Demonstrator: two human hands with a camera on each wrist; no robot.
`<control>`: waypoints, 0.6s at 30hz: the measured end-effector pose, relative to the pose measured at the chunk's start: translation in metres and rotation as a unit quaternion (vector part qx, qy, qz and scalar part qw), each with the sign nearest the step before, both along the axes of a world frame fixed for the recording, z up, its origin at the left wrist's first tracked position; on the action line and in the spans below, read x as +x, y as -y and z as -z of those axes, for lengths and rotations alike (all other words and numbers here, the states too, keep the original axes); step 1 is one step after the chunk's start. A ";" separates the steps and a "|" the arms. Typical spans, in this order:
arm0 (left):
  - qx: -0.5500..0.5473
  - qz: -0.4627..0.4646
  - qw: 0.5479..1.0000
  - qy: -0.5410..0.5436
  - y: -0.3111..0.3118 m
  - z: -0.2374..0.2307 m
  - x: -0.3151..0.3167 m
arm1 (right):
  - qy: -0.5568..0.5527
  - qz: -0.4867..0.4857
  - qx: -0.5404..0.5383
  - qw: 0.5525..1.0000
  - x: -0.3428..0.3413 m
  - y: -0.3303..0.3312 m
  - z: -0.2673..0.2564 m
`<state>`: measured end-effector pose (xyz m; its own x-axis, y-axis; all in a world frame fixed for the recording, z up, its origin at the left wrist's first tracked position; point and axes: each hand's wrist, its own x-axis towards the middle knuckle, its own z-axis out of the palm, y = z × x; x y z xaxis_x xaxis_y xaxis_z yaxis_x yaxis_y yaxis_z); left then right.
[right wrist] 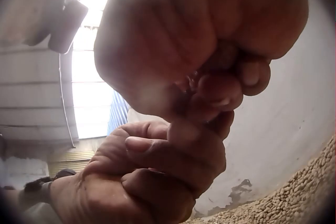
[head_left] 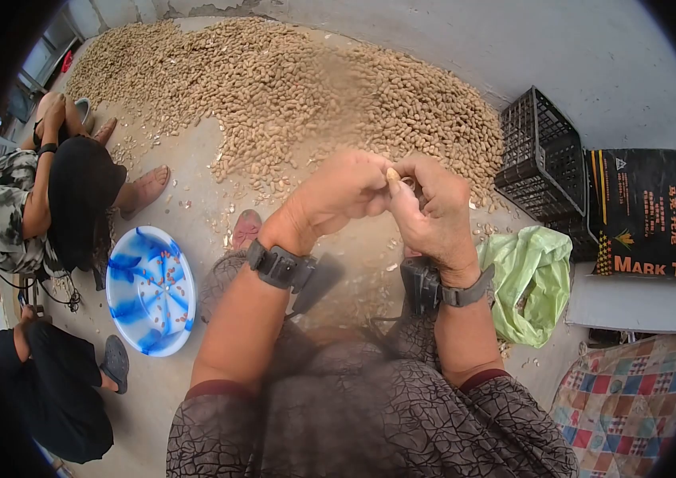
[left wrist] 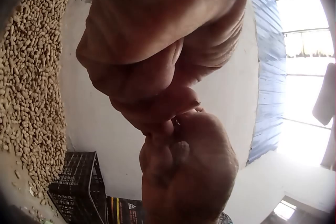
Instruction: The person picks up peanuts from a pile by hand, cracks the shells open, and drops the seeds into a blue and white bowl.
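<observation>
Both hands meet in front of the body, fingertips against fingertips. The left hand (head_left: 342, 187) has its fingers curled and pinches at the meeting point, where a small peanut is mostly hidden by the fingers. From the other side the right hand (head_left: 438, 211) pinches there too, thumb pointing up. A dim tan peanut (right wrist: 224, 57) shows inside the curl of the right fingers in the right wrist view. Beyond the hands a wide heap of unshelled peanuts (head_left: 266, 88) covers the floor along the wall.
A blue and white basin (head_left: 119, 299) with several reddish kernels stands at left. Two other people (head_left: 75, 191) sit beyond it. To the right are a green plastic bag (head_left: 525, 279), a black crate (head_left: 541, 151), a black printed sack (head_left: 649, 211) and a patchwork cloth (head_left: 633, 398).
</observation>
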<state>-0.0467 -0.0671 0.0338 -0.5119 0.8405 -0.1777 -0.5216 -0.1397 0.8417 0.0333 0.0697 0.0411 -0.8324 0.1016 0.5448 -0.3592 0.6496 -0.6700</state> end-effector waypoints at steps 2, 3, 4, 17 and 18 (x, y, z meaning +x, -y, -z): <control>0.006 -0.009 1.000 0.013 0.000 0.000 0.001 | -0.005 -0.002 -0.004 1.000 0.000 0.000 0.000; 0.014 -0.010 1.000 0.022 0.000 0.000 0.000 | -0.010 -0.004 -0.009 1.000 0.000 0.001 0.000; 0.022 -0.012 0.999 0.031 0.001 0.001 0.000 | -0.009 -0.004 -0.009 1.000 -0.001 0.000 0.001; -0.032 -0.155 0.987 0.036 0.005 -0.004 -0.007 | 0.119 -0.055 -0.150 0.980 0.001 -0.014 -0.005; -0.025 -0.177 0.983 0.038 0.006 -0.003 -0.009 | 0.210 -0.107 -0.157 0.959 0.002 -0.017 -0.007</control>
